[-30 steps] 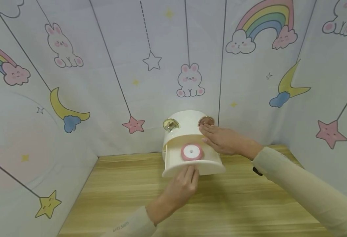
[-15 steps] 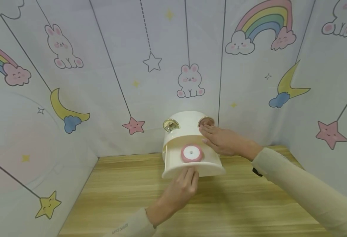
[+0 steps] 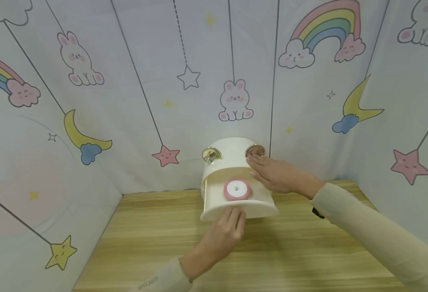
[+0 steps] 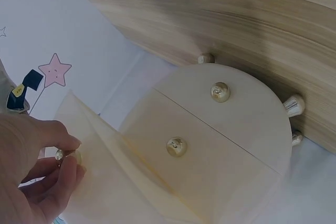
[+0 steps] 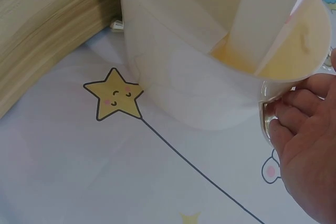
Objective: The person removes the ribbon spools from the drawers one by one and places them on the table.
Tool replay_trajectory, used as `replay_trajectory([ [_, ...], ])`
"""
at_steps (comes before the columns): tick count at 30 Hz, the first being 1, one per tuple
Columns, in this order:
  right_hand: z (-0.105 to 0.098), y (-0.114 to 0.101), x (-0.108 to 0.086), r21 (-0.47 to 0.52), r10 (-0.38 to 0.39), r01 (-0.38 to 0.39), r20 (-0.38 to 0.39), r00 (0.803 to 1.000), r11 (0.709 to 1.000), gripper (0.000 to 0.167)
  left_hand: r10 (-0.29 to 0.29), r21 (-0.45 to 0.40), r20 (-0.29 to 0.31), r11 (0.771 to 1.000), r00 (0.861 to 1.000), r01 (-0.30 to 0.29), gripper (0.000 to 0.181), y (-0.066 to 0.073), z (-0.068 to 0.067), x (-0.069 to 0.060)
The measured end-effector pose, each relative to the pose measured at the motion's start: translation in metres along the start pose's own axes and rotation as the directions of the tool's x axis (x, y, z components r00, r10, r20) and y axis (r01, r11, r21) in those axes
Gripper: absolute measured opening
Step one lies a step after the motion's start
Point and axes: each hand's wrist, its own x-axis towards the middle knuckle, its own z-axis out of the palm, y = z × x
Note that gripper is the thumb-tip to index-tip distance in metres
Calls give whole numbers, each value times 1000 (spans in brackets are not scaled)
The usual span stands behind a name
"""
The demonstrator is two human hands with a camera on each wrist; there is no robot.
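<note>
A white, round-fronted drawer box (image 3: 231, 152) stands against the back wall, two gold ear-like discs on its top. Its upper drawer (image 3: 265, 207) is pulled out, holding a round pink-rimmed item with a white middle (image 3: 237, 198). My left hand (image 3: 219, 233) is at the drawer's front. In the left wrist view, thumb and fingers pinch its small gold knob (image 4: 59, 154). Flat against the box's upper right side rests my right hand (image 3: 281, 174), fingertips by the right gold disc (image 3: 256, 149). Two lower drawer fronts, each with a gold knob (image 4: 176, 146), sit flush.
The box stands on short gold legs (image 4: 295, 105) on a wood-grain table (image 3: 155, 227). Close behind and at both sides hang pale cloth walls (image 3: 133, 121) printed with bunnies, stars and moons.
</note>
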Motion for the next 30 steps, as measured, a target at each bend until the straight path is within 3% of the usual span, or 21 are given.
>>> replay_trajectory([
  [7, 1, 0, 0, 0, 3, -3, 1, 1000, 1000, 60, -19, -6, 11, 1000, 1000, 19, 38, 0, -1, 0],
  [14, 1, 0, 0, 4, 14, -14, 2, 1000, 1000, 60, -61, -80, 59, 995, 996, 65, 39, 1, -10, 6],
  [20, 0, 0, -1, 6, 11, -11, 1, 1000, 1000, 60, -86, -120, 44, 989, 995, 90, 11, -2, -20, 15],
  [23, 1, 0, -1, 4, 9, -9, 2, 1000, 1000, 60, -128, -186, 15, 974, 992, 129, 23, -6, -23, 20],
  [30, 1, 0, -1, -4, 19, -19, 11, 1000, 1000, 61, -176, -311, 14, 935, 984, 172, 16, -21, -32, 31],
])
